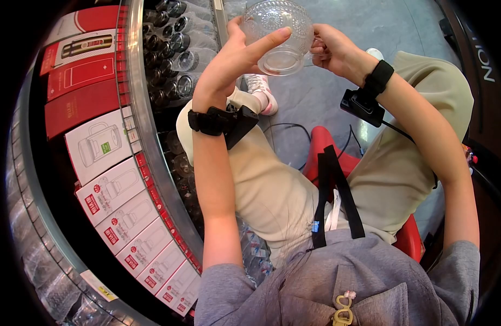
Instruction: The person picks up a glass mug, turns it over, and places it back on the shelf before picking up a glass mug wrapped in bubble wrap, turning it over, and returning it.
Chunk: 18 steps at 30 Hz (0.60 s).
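A clear, patterned glass bowl with a round foot (281, 63) is held up at the top of the head view. My left hand (249, 50) wraps round its left side, with the thumb lying across the front of the glass. On the right side of the bowl, my right hand (331, 48) has bent fingers at the glass edge. Its fingertips are partly hidden behind the glass, and they appear to touch it. The bowl is tilted, its foot towards me.
To the left, a shelf with a metal edge (140, 81) bears red boxes (81, 76) and white boxes (98, 145). Wrapped glassware (193, 58) fills a lower shelf beside it. A red stool (407, 239) is beneath me, and black cables (287, 125) cross the floor.
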Each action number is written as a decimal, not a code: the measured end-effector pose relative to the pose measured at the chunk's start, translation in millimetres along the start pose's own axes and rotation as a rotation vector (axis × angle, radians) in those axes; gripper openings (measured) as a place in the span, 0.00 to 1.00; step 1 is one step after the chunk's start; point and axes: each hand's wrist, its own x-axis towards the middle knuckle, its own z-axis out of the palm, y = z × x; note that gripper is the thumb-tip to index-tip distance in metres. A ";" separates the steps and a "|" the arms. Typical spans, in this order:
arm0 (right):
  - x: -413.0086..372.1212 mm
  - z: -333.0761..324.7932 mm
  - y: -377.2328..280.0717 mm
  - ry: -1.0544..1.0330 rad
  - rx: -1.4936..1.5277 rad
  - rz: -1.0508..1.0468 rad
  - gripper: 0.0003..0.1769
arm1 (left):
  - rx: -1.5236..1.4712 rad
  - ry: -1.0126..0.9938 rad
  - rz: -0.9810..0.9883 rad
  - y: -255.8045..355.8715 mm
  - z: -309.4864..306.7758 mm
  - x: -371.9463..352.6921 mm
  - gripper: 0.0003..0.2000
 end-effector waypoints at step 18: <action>3.3 2.3 -0.7 -0.004 0.052 0.032 0.15 | 0.008 0.014 0.010 -0.4 -2.8 -2.1 0.53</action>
